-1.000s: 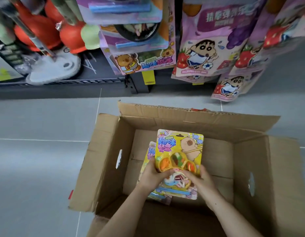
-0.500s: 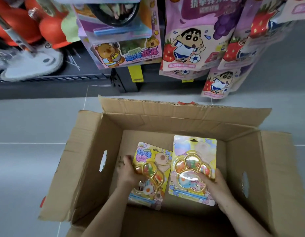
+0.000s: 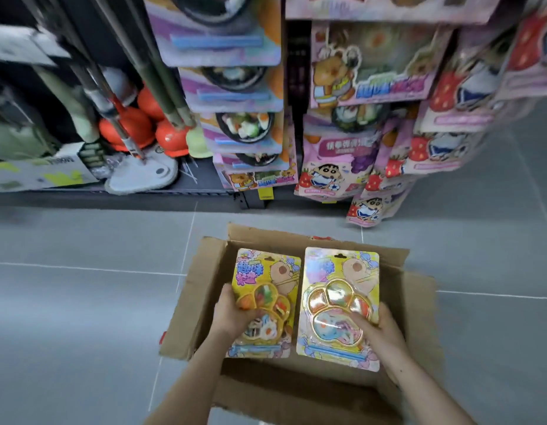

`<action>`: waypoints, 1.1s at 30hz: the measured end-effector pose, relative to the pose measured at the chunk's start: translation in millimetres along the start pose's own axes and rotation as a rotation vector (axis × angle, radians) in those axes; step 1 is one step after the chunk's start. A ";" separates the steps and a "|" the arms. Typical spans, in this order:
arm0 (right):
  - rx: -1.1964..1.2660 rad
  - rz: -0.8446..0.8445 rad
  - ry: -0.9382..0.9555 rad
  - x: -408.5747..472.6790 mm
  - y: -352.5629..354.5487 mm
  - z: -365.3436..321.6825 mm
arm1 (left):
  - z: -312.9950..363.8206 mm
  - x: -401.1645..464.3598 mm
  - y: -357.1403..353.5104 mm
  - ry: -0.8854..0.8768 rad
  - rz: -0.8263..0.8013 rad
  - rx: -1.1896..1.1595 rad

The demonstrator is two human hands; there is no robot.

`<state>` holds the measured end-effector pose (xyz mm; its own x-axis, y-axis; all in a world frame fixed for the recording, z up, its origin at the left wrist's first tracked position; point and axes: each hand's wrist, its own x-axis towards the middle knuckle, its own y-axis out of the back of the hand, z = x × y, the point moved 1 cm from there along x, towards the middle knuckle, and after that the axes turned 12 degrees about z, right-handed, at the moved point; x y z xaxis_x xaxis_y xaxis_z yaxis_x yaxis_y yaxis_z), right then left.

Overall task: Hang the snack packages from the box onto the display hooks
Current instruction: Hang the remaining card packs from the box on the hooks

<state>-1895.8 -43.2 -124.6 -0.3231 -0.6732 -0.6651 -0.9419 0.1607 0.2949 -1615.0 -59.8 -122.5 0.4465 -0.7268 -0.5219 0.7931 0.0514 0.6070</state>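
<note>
I hold two yellow snack packages with paw-shaped blister trays side by side above the open cardboard box (image 3: 419, 289). My left hand (image 3: 232, 317) grips the left snack package (image 3: 266, 280) at its lower left. My right hand (image 3: 379, 329) grips the right snack package (image 3: 339, 271) at its lower right edge. Both cards face up, with their hang holes at the far end. The box's inside is mostly hidden behind them. Hanging packages (image 3: 235, 87) fill the display rack ahead; the hooks themselves are hidden.
Pink cartoon snack bags (image 3: 333, 170) hang low on the right of the rack. To the left, mops (image 3: 143, 176) and orange plungers (image 3: 171, 139) stand on a low black shelf. Grey tiled floor (image 3: 82, 302) surrounds the box.
The two packages, stacked a second ago, are now split one per hand and lifted higher out of the box. My view has tilted up toward the rack.
</note>
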 end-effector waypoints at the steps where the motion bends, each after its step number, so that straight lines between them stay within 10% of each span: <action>1: 0.005 -0.002 0.028 -18.3 10.3 -22.5 | 16.5 -15.8 21.7 -0.007 0.021 -0.019; 16: 0.104 -0.050 0.472 -297.3 148.8 -367.0 | 277.6 -238.0 327.6 -0.287 0.287 -0.215; 33: 0.126 -0.048 1.046 -493.7 164.4 -587.4 | 412.8 -336.3 550.1 -0.602 0.547 -0.487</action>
<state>-1837.3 -108.4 655.3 -0.1013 -0.9584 0.2668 -0.9738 0.1505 0.1707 -1499.9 -69.8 634.3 0.6266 -0.7415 0.2400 0.6836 0.6708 0.2878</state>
